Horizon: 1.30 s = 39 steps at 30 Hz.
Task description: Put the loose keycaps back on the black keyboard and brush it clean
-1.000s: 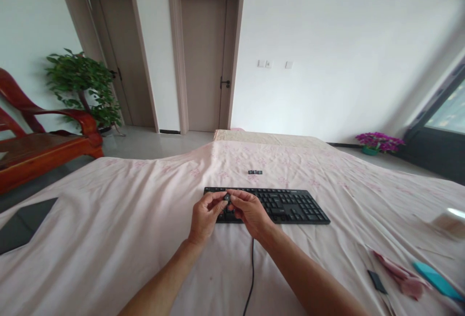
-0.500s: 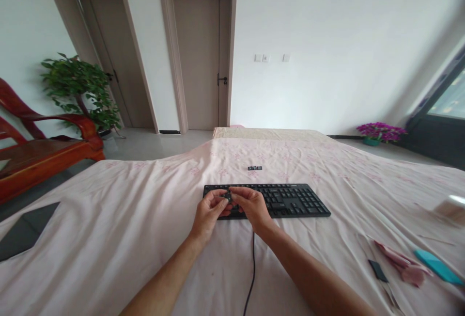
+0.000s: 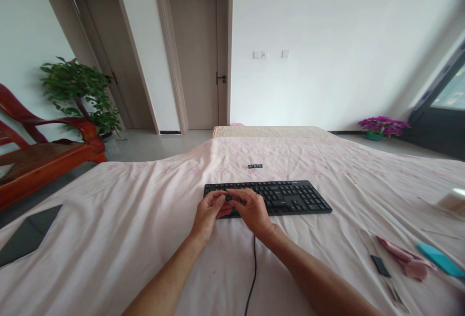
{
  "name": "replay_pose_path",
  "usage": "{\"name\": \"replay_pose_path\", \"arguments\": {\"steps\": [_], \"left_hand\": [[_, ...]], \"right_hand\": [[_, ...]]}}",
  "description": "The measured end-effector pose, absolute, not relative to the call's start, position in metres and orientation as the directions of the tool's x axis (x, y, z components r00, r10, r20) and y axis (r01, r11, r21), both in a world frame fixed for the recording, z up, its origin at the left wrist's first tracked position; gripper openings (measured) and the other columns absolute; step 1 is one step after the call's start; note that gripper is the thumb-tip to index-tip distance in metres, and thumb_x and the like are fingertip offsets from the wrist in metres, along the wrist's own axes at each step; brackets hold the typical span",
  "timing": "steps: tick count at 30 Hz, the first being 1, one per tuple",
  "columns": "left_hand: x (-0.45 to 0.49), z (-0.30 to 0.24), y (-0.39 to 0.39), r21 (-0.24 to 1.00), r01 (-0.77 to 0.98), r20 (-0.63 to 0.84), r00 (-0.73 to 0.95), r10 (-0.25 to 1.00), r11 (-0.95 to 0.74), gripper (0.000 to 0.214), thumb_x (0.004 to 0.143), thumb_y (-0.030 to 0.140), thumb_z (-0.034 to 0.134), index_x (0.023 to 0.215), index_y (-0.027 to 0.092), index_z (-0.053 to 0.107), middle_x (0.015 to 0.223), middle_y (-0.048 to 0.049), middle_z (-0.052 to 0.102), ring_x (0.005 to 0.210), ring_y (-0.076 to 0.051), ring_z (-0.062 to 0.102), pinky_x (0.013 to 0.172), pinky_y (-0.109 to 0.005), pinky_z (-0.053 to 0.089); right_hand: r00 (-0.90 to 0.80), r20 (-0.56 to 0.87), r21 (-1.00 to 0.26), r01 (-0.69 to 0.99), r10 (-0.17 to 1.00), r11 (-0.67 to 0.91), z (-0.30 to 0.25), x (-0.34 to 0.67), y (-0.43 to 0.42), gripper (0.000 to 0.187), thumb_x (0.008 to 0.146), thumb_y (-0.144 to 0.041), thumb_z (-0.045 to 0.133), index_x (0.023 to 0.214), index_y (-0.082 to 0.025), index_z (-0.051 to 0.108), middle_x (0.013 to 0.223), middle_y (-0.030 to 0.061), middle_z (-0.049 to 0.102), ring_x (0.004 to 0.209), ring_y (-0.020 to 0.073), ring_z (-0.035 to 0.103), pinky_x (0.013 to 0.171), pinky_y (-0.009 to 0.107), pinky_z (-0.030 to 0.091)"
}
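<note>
A black keyboard [image 3: 294,199] lies on the pink cloth, its cable [image 3: 253,272] running towards me. Over its left part my left hand [image 3: 208,212] and my right hand [image 3: 254,212] meet at the fingertips. Between them is a small dark piece, apparently a keycap [image 3: 228,197], partly hidden by the fingers. Both hands are closed in a pinch on it. My fingers and palms cover the keys beneath. Beyond the keyboard, several loose black keycaps [image 3: 255,166] sit side by side in a short row.
A tool with a black grip and thin metal ends [image 3: 380,265], a pink cloth piece [image 3: 409,260] and a blue flat object [image 3: 440,259] lie at right. A whitish container [image 3: 456,203] stands behind them. A dark flat panel [image 3: 31,236] rests at far left.
My right fingers have shifted slightly over the small dark piece, while both hands stay together above the keyboard. The camera view has tilted a little.
</note>
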<state>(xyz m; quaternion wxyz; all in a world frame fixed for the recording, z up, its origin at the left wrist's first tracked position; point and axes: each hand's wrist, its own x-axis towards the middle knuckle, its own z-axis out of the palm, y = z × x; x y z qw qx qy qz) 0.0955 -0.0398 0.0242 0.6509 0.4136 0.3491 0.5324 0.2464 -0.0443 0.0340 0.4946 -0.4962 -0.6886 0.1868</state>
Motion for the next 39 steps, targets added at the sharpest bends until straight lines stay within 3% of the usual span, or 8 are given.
{"name": "replay_pose_path", "arguments": {"steps": [4,9,15,21,31,34,37,39], "left_hand": [[0.092,0.025,-0.037,0.867,-0.452,-0.090,0.272,0.958,0.210,0.038,0.070,0.036,0.073,0.099,0.015,0.060,0.083,-0.0068,0.071,0.074,-0.015,0.068,0.070,-0.026,0.055],[0.092,0.027,-0.036,0.787,-0.540,-0.119,0.345,0.931,0.300,0.034,0.074,0.029,0.071,0.103,0.016,0.061,0.088,-0.0059,0.071,0.079,-0.014,0.068,0.073,-0.024,0.055],[0.098,0.025,-0.038,0.727,-0.609,-0.122,0.340,0.932,0.317,0.031,0.074,0.026,0.071,0.103,0.017,0.063,0.091,-0.0040,0.071,0.081,-0.012,0.067,0.080,-0.024,0.054],[0.099,0.026,-0.041,0.750,-0.586,-0.137,0.315,0.939,0.307,0.034,0.072,0.029,0.073,0.102,0.016,0.063,0.091,-0.0053,0.071,0.082,-0.014,0.068,0.082,-0.028,0.054],[0.096,0.031,-0.040,0.727,-0.587,-0.154,0.366,0.918,0.356,0.030,0.070,0.029,0.075,0.094,0.015,0.062,0.086,-0.0052,0.071,0.079,-0.014,0.068,0.071,-0.023,0.055],[0.096,0.032,-0.040,0.746,-0.572,-0.144,0.363,0.921,0.342,0.029,0.070,0.030,0.075,0.093,0.016,0.063,0.088,-0.0053,0.070,0.079,-0.013,0.067,0.069,-0.022,0.054],[0.096,0.033,-0.040,0.813,-0.518,-0.130,0.285,0.950,0.267,0.029,0.070,0.035,0.074,0.090,0.015,0.064,0.087,-0.0043,0.069,0.069,-0.009,0.063,0.060,-0.017,0.050],[0.095,0.034,-0.040,0.863,-0.476,-0.081,0.196,0.977,0.167,0.030,0.070,0.036,0.074,0.089,0.015,0.065,0.079,-0.0014,0.065,0.059,-0.005,0.056,0.054,-0.014,0.045]], "right_hand": [[-0.052,0.517,-0.709,0.533,0.854,0.461,0.037,0.246,-0.046,0.033,0.077,-0.016,0.060,0.105,-0.030,0.069,0.099,0.0010,0.071,0.093,0.0201,0.063,0.088,0.036,0.048],[-0.076,0.564,-0.724,0.432,0.822,0.537,0.043,0.243,-0.049,0.033,0.080,-0.014,0.055,0.104,-0.031,0.070,0.099,0.0000,0.069,0.092,0.0176,0.062,0.087,0.031,0.048],[-0.061,0.578,-0.720,0.431,0.813,0.544,0.048,0.243,-0.053,0.030,0.080,-0.015,0.056,0.102,-0.030,0.070,0.097,0.0018,0.068,0.092,0.0179,0.061,0.087,0.031,0.048],[-0.038,0.590,-0.688,0.500,0.807,0.526,0.044,0.246,-0.051,0.024,0.081,-0.017,0.058,0.097,-0.028,0.071,0.098,0.0027,0.064,0.090,0.0164,0.060,0.083,0.027,0.047],[-0.008,0.600,-0.763,0.295,0.800,0.575,0.037,0.245,-0.046,0.020,0.081,-0.020,0.058,0.095,-0.027,0.071,0.093,0.0026,0.061,0.088,0.0161,0.059,0.082,0.029,0.047],[0.035,0.513,-0.847,0.187,0.858,0.498,0.039,0.241,-0.048,0.017,0.082,-0.025,0.059,0.093,-0.026,0.072,0.092,0.0029,0.063,0.089,0.0169,0.058,0.081,0.030,0.045],[0.080,0.267,-0.963,-0.018,0.960,0.269,0.039,0.236,-0.050,0.019,0.078,-0.034,0.064,0.088,-0.022,0.073,0.079,0.0023,0.065,0.075,0.0152,0.057,0.065,0.026,0.043],[0.058,0.094,-0.978,-0.183,0.994,0.103,0.040,0.233,-0.052,0.025,0.073,-0.039,0.069,0.088,-0.019,0.073,0.071,0.0014,0.064,0.063,0.0120,0.052,0.052,0.023,0.036]]}}
